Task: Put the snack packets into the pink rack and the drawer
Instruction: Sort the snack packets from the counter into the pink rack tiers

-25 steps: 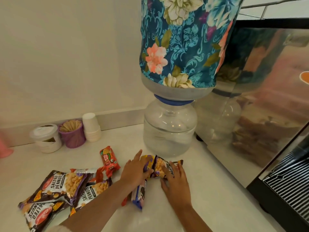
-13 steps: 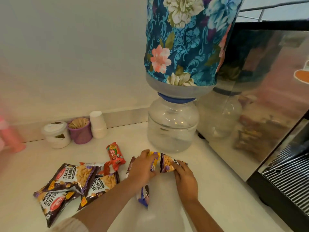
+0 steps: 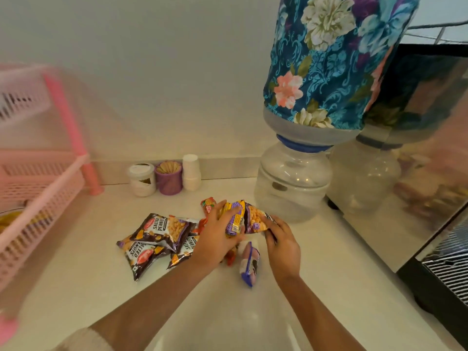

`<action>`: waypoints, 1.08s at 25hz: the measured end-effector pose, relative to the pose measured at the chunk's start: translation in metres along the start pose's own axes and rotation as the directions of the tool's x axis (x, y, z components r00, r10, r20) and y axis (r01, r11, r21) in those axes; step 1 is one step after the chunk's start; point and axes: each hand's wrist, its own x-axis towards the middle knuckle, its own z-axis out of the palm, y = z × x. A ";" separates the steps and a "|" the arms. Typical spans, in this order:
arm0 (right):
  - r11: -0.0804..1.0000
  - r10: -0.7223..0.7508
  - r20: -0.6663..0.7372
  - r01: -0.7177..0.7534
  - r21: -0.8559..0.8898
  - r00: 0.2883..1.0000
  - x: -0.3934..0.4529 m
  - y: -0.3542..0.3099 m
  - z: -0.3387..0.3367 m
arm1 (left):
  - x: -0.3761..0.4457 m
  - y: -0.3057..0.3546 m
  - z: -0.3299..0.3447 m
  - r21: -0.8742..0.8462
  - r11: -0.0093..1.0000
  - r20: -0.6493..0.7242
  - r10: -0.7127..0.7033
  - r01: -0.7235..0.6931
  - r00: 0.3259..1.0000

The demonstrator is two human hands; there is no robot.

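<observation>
left hand point(image 3: 217, 236) grips yellow packet point(image 3: 234, 219); right hand point(image 3: 281, 243) pinches peanut packet point(image 3: 255, 220). advice: bunch both firmly, then carry left to pink rack point(image 3: 38, 198).

One head-worn wide-angle view looks forward and down from close above the counter point(image 3: 316, 274), facing the far wall; both forearms reach in from the near edge, the pink rack point(image 3: 38, 188) blurs at far left, the water dispenser point(image 3: 293, 181) bends at right
</observation>
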 end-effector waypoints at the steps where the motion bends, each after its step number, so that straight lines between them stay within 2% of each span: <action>1: 1.000 -0.019 0.014 0.018 0.021 1.000 0.000 -0.011 0.008 | -0.009 -0.006 -0.013 -0.002 1.000 -0.031 -0.007 0.006 0.999; 4: 0.993 -0.077 0.077 0.069 0.100 0.994 -0.004 -0.049 0.034 | -0.044 -0.025 -0.056 -0.017 0.998 -0.096 -0.057 0.056 0.994; 7: 0.979 -0.163 0.148 0.141 0.150 0.976 -0.007 -0.094 0.066 | -0.084 -0.044 -0.100 0.094 0.989 -0.177 -0.099 0.117 0.979; 9: 0.950 -0.267 0.185 0.227 0.213 0.946 -0.012 -0.130 0.091 | -0.113 -0.057 -0.131 0.163 0.973 -0.244 -0.120 0.163 0.962; 12: 0.901 -0.368 0.238 0.281 0.330 0.899 -0.023 -0.183 0.122 | -0.160 -0.073 -0.166 0.208 0.956 -0.320 -0.134 0.207 0.938; 18: 0.798 -0.533 0.242 0.387 0.462 0.811 -0.051 -0.279 0.168 | -0.240 -0.092 -0.230 0.209 0.911 -0.501 -0.211 0.354 0.839; 23: 0.743 -0.607 0.230 0.441 0.503 0.761 -0.059 -0.335 0.192 | -0.275 -0.099 -0.268 0.295 0.892 -0.511 -0.156 0.343 0.846; 27: 0.729 -0.641 0.252 0.473 0.495 0.725 -0.059 -0.366 0.203 | -0.288 -0.112 -0.302 0.311 0.864 -0.652 -0.110 0.397 0.750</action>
